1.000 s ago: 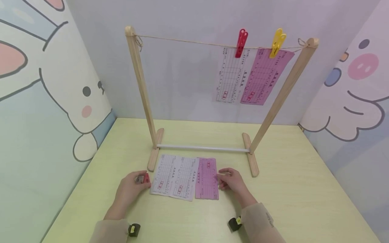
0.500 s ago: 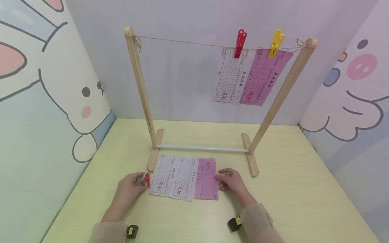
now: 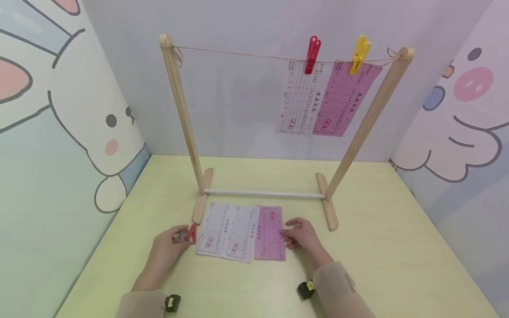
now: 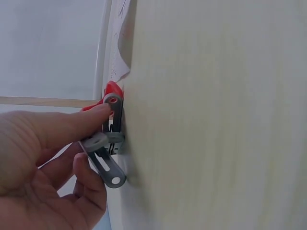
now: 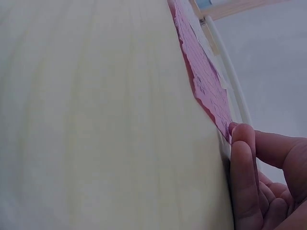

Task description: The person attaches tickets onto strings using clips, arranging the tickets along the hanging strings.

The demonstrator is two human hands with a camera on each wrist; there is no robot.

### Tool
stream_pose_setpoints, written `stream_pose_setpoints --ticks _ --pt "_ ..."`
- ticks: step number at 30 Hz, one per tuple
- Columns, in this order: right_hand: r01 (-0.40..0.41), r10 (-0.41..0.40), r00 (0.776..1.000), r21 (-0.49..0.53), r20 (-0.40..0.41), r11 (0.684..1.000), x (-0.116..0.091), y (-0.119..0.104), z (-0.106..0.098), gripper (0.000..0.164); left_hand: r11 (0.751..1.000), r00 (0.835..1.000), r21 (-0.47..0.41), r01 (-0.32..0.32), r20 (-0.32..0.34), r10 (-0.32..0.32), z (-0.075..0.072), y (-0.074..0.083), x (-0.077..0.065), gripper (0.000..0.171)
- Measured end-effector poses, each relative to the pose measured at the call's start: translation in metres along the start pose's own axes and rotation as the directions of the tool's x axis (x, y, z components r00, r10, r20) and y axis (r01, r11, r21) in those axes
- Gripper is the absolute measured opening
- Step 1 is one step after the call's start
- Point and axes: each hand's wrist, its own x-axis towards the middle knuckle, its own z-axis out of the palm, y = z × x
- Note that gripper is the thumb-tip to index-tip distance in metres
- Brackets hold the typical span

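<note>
In the head view, my left hand (image 3: pixel 166 249) is at the left of the paper slips, holding a red clothespin (image 3: pixel 191 234) and a grey clothespin (image 4: pixel 112 124) together. The left wrist view has the grey one nearer, between thumb and fingers, with the red one partly hidden behind it. A pink printed slip (image 3: pixel 270 234) lies on the table, overlapped with a pair of white printed slips (image 3: pixel 226 232). My right hand (image 3: pixel 304 238) pinches the pink slip's right edge between thumb and finger; its other fingers are curled in.
A wooden stand (image 3: pixel 180 110) with a white crossbar (image 3: pixel 264 193) rises behind the slips. From its string (image 3: pixel 238 54) hang a white slip (image 3: pixel 299 99), under a red clothespin (image 3: pixel 312 55), and a pink slip (image 3: pixel 343 99), under a yellow clothespin (image 3: pixel 359 55). Walls surround the table (image 3: pixel 377 247).
The red clothespin has turned in my left hand, so its two legs now show spread apart. My right hand has stayed at the pink slip's edge, its thumb slightly further over it.
</note>
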Motion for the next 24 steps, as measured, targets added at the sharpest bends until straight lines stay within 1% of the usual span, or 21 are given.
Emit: stream_pose_setpoints --ticks 8,15,19,24 --pt "-0.009 0.008 1.0 -0.057 -0.02 0.998 0.0 -0.002 0.001 0.037 1.0 1.0 -0.023 0.017 0.014 -0.016 -0.004 0.001 -0.002 0.047" --pt "-0.003 0.001 1.0 -0.076 -0.022 0.997 -0.001 -0.003 0.0 0.038 0.999 0.999 -0.013 0.032 0.025 -0.032 -0.007 0.001 -0.003 0.048" --pt "-0.001 -0.001 1.0 -0.077 -0.019 0.997 -0.001 -0.002 0.0 0.038 0.999 0.998 -0.018 0.042 0.041 -0.041 -0.009 -0.001 -0.005 0.049" --pt "-0.002 0.0 1.0 -0.085 -0.018 0.996 -0.002 -0.001 0.0 0.038 0.999 0.997 0.001 0.051 0.06 -0.051 -0.013 -0.007 -0.008 0.051"
